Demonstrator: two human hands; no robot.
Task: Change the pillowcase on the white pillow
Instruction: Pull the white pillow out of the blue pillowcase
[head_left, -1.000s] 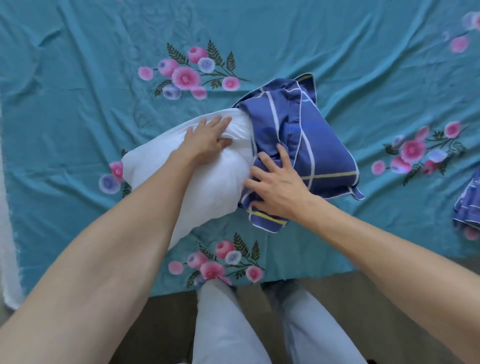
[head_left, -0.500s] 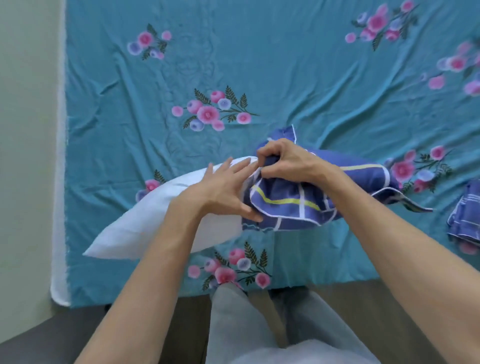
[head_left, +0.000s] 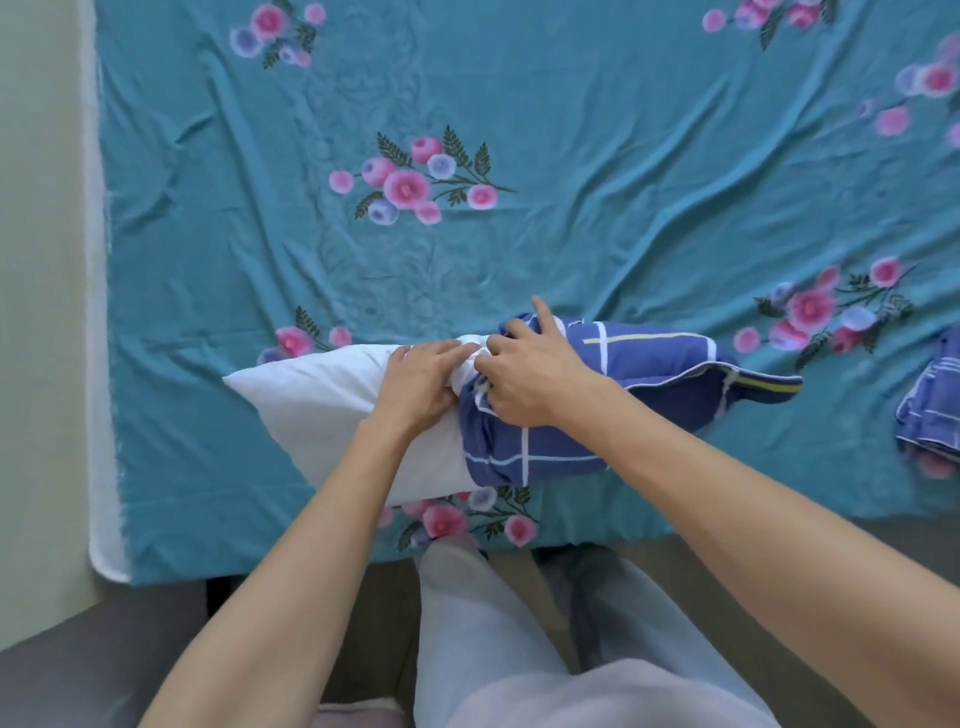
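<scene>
Pale trouser legs (head_left: 483, 623) are standing closest, right at the bed's edge, and your two forearms are reaching out over them. Your left hand (head_left: 418, 384) is now lying across the middle of the white pillow (head_left: 322, 400), fingers bunching the white fabric near the cover's mouth; half a second ago those fingers were spread flat and higher against the blue edge. Your right hand (head_left: 524, 379) is clutching the gathered rim of the blue checked pillowcase (head_left: 613, 395), index finger sticking up past it, where a moment ago it was a tight fist on top. The pillow is lying flat across the near part of the teal floral bedsheet (head_left: 571, 130), its left half bare, its right half inside the pillowcase, whose loose flap is trailing off right. The whole bundle is sitting further right and lower in view than before. Out at the right edge, a second folded blue cloth (head_left: 930, 410) is resting on the sheet, well apart. Beyond, wrinkled sheet is stretching away, with a cream wall (head_left: 36, 260) along the left.
</scene>
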